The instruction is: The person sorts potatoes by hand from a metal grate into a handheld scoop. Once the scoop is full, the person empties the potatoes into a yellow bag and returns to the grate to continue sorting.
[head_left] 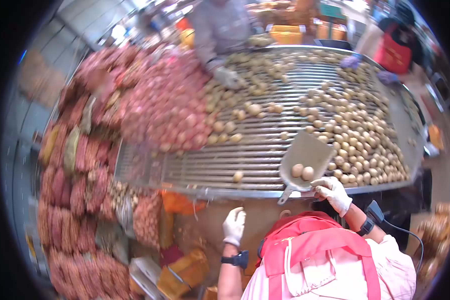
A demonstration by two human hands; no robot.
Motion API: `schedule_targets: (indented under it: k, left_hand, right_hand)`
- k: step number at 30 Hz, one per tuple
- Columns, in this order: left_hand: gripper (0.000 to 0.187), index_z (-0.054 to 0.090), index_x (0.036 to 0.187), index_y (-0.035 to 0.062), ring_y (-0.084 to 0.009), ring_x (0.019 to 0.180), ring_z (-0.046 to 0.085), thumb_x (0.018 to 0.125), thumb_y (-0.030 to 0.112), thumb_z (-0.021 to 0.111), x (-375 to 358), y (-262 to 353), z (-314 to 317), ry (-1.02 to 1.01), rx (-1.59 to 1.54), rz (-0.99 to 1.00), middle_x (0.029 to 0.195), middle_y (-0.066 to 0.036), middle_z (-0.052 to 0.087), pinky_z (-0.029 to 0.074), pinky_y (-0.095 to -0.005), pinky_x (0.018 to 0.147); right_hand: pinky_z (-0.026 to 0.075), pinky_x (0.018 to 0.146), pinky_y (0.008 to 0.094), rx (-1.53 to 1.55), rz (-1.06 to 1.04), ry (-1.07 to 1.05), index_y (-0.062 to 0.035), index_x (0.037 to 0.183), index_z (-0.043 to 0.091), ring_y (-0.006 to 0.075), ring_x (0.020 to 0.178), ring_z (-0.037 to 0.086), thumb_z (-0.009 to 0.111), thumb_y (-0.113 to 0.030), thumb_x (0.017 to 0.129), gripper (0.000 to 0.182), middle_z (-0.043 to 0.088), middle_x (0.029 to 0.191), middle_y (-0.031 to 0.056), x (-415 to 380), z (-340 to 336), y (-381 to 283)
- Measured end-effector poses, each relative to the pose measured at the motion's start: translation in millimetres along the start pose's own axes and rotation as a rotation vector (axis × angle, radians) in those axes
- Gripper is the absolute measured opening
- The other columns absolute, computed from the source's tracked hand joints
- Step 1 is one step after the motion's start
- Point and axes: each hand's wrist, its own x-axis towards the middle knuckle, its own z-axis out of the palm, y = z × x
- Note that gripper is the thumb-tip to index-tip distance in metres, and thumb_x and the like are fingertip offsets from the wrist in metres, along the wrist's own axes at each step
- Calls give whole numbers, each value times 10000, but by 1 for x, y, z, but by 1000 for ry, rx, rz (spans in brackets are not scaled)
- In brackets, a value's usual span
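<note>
My right hand (335,192), in a white glove, grips the handle of a grey metal scoop (305,150) at the near rim of a roller sorting table (220,191). Two pale potatoes (302,172) lie in the scoop. A thick spread of loose potatoes (360,135) covers the table just right of the scoop. My left hand (233,225), also gloved in white, hangs below the table's rim with nothing in it and touches nothing. A single potato (238,176) lies on the rollers above it.
A big red mesh sack of potatoes (165,105) lies on the table's left part. More filled sacks (75,190) are stacked at the left. A person's gloved hand (228,77) works at the far side, another's purple gloves (352,61) at the far right. Orange crates (185,272) stand below.
</note>
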Motion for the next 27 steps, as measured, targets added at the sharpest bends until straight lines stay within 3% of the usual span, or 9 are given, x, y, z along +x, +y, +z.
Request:
schedule_targets:
  k: [2, 3, 5, 6, 10, 13, 19, 24, 27]
  left_hand:
    - [273, 650, 1128, 8, -197, 942, 668, 911, 174, 647, 30, 31, 53, -165, 142, 146, 1033, -133, 693, 527, -320, 848]
    - [319, 643, 1135, 13, -272, 939, 678, 899, 228, 646, 41, 38, 79, -209, 171, 220, 1052, -172, 683, 529, -371, 845]
    - [362, 642, 1114, 21, -347, 918, 667, 877, 295, 646, 55, 54, 117, -218, 579, 448, 1066, -199, 673, 512, -426, 845]
    - [458, 630, 1112, 31, -393, 938, 643, 845, 403, 641, 58, 63, 132, -240, 599, 397, 1056, -218, 669, 485, -459, 859]
    - [601, 601, 1154, 31, -409, 987, 630, 817, 529, 625, 66, 66, 176, -240, 763, 68, 1020, -222, 682, 470, -475, 875]
    - [503, 610, 1080, 36, -424, 930, 638, 814, 460, 660, 71, 48, 197, -88, 703, -12, 995, -235, 679, 476, -490, 850]
    - [342, 636, 991, 9, -437, 884, 639, 829, 307, 668, 70, 56, 221, 97, 699, 10, 934, -245, 679, 494, -498, 776]
    - [319, 650, 1028, 19, -405, 896, 652, 832, 270, 676, 74, 48, 220, 95, 685, 3, 953, -216, 692, 501, -471, 788]
    - [317, 651, 1027, 16, -389, 907, 658, 838, 270, 675, 74, 44, 221, 102, 683, -33, 962, -206, 697, 501, -456, 794]
  right_hand:
    - [492, 661, 233, 12, 2, 123, -13, 1115, 649, 96, 770, 600, 579, -152, 919, 250, 674, 951, 36, -16, -18, 10]
    - [485, 653, 230, 56, 21, 196, -13, 1115, 650, 94, 760, 595, 578, -150, 920, 249, 673, 953, 40, -24, -28, 17]
    - [471, 638, 224, 142, 61, 321, -13, 1115, 651, 89, 741, 584, 576, -144, 921, 246, 671, 956, 48, -40, -51, 34]
    - [453, 620, 219, 186, 34, 383, -13, 1111, 653, 84, 721, 569, 576, -134, 922, 238, 669, 943, 55, -47, -63, 41]
    - [487, 654, 234, 43, 55, 615, -25, 1108, 660, 71, 735, 586, 632, -99, 898, 225, 677, 874, 43, -67, -125, 95]
    - [518, 712, 264, -141, -11, 724, -15, 1105, 657, 120, 820, 631, 620, -77, 887, 229, 691, 948, 64, -79, -156, 111]
    - [537, 700, 296, -261, 221, 797, -44, 1100, 676, 154, 795, 669, 677, -149, 848, 273, 705, 946, 99, -90, -228, 121]
    - [538, 769, 378, -475, 28, 922, -73, 994, 698, 291, 845, 679, 664, -160, 832, 187, 685, 935, 142, -59, -281, 131]
    - [514, 831, 401, -685, -83, 915, -113, 996, 701, 296, 936, 647, 643, -130, 807, 198, 679, 995, 111, -26, -303, 112]
